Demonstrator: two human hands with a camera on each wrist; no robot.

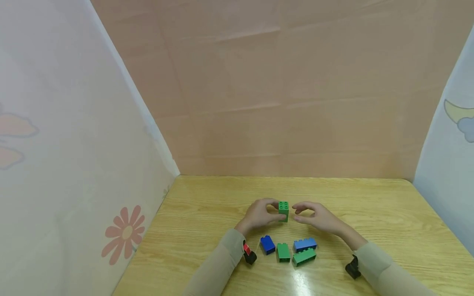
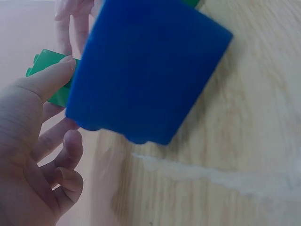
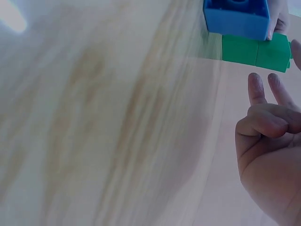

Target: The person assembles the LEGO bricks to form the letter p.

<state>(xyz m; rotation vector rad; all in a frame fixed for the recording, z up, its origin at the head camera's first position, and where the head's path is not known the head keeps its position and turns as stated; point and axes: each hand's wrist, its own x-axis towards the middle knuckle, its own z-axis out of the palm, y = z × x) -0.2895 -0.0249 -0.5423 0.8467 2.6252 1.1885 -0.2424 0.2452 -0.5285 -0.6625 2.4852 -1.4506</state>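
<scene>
My left hand pinches a stack of green toy building bricks between thumb and fingers, studs up. A seam across the stack shows in the right wrist view, so two bricks are joined. Just to its right is my right hand, apart from the stack, fingers loosely bent with nothing between them. Nearer the person lie a dark blue brick, a green brick, a lighter blue brick and another green brick. A blue brick hides part of the stack in the left wrist view.
The bricks and hands are on a wooden table. A tan covered wall rises behind its far edge. White panels stand on both sides, the left panel with a printed flower. Black wrist cameras hang under both sleeves.
</scene>
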